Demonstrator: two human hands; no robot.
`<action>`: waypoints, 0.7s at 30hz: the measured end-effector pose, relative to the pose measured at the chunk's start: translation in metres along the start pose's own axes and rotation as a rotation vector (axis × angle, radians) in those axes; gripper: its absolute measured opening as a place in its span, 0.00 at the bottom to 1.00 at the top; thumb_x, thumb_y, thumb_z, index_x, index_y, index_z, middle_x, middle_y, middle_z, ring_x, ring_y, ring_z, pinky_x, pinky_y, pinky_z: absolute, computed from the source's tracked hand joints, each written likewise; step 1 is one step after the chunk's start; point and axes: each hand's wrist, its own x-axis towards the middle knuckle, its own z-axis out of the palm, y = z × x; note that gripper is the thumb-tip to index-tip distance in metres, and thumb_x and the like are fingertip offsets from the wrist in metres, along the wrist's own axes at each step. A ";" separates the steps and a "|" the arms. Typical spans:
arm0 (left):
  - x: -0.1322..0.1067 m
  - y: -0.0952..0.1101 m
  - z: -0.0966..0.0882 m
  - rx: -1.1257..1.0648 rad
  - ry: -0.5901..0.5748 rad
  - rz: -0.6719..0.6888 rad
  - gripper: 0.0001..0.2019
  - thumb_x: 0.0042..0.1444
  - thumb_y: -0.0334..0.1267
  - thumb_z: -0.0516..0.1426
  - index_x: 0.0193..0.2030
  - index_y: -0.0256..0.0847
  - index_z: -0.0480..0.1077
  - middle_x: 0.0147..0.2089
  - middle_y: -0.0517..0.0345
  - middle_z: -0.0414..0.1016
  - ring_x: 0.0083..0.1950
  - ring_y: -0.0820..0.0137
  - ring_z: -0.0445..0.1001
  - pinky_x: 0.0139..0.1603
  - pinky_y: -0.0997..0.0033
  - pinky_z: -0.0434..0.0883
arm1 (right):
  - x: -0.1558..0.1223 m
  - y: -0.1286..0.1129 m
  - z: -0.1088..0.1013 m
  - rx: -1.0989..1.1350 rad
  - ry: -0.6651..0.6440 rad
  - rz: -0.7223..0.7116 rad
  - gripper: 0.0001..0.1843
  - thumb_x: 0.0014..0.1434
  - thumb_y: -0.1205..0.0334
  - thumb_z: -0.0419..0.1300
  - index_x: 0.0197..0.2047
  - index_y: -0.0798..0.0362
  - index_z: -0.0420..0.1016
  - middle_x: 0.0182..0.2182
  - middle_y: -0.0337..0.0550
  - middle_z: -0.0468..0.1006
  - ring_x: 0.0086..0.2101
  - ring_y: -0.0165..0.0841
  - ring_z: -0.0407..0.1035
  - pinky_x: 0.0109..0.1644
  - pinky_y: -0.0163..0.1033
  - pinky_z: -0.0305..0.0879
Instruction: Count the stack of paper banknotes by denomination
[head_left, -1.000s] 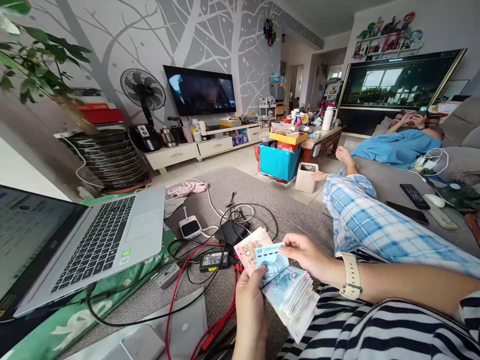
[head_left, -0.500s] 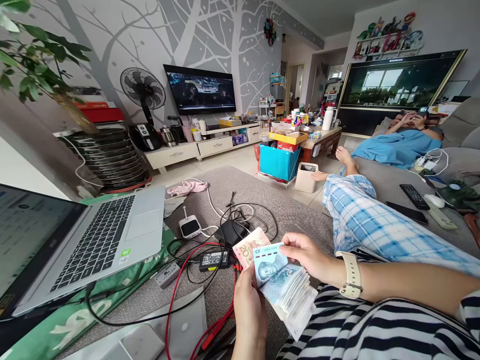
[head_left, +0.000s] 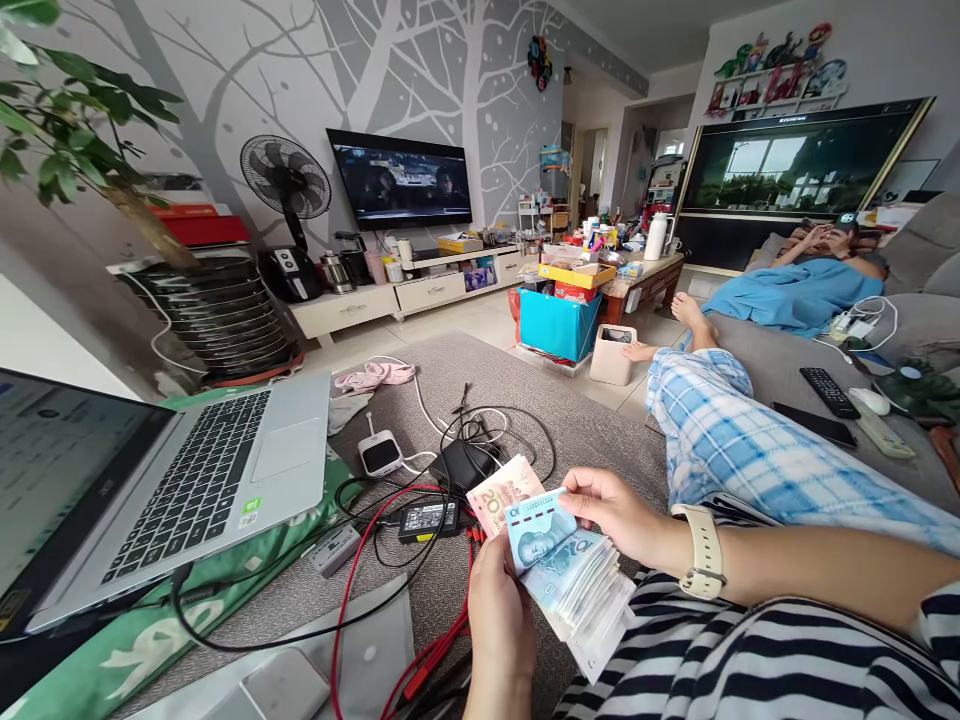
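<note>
A thick folded stack of banknotes (head_left: pixel 581 580) rests in my left hand (head_left: pixel 499 610), which is closed round its left side. Blue notes marked 10 make up the top, and paler edges fan out at the lower right. Between finger and thumb, my right hand (head_left: pixel 611 510) pinches the upper corner of a blue banknote (head_left: pixel 538 530) that is bent up from the stack. Behind it a reddish 20 note (head_left: pixel 504 492) sticks out at the upper left. My left fingertips are hidden under the notes.
An open laptop (head_left: pixel 225 480) lies at the left on a green cloth. Tangled cables and a black power adapter (head_left: pixel 427 520) lie beside my left hand. A remote control (head_left: pixel 828 393) and a dark phone (head_left: pixel 814 425) are on the sofa. Another person lies under a blue blanket (head_left: pixel 787 295).
Both hands stay almost in place. The pinched blue note has bent slightly further over toward the stack.
</note>
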 end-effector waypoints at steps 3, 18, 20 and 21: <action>0.000 0.001 0.001 -0.004 0.000 0.002 0.12 0.44 0.34 0.59 0.37 0.31 0.75 0.33 0.50 0.79 0.37 0.64 0.77 0.40 0.69 0.71 | -0.001 -0.002 0.001 0.011 0.000 0.010 0.18 0.53 0.49 0.60 0.27 0.55 0.63 0.20 0.32 0.61 0.22 0.24 0.55 0.25 0.31 0.50; -0.001 0.003 0.003 0.037 0.025 0.018 0.11 0.43 0.35 0.58 0.32 0.30 0.75 0.35 0.48 0.79 0.39 0.64 0.76 0.41 0.68 0.71 | -0.001 0.002 -0.001 -0.056 0.005 -0.027 0.18 0.57 0.48 0.57 0.29 0.56 0.68 0.21 0.35 0.63 0.23 0.26 0.58 0.26 0.32 0.52; -0.001 0.003 0.003 0.034 0.023 0.015 0.10 0.43 0.36 0.58 0.30 0.30 0.75 0.33 0.48 0.78 0.37 0.64 0.76 0.40 0.68 0.71 | -0.001 0.002 -0.001 -0.047 0.004 -0.027 0.18 0.57 0.47 0.57 0.29 0.56 0.68 0.20 0.35 0.63 0.23 0.26 0.57 0.26 0.32 0.52; -0.001 0.003 0.003 0.031 0.021 0.017 0.10 0.42 0.36 0.59 0.30 0.30 0.75 0.33 0.49 0.78 0.37 0.64 0.76 0.39 0.68 0.71 | -0.001 0.002 -0.001 -0.042 0.005 -0.025 0.19 0.57 0.47 0.57 0.29 0.56 0.68 0.20 0.34 0.63 0.23 0.26 0.57 0.26 0.32 0.52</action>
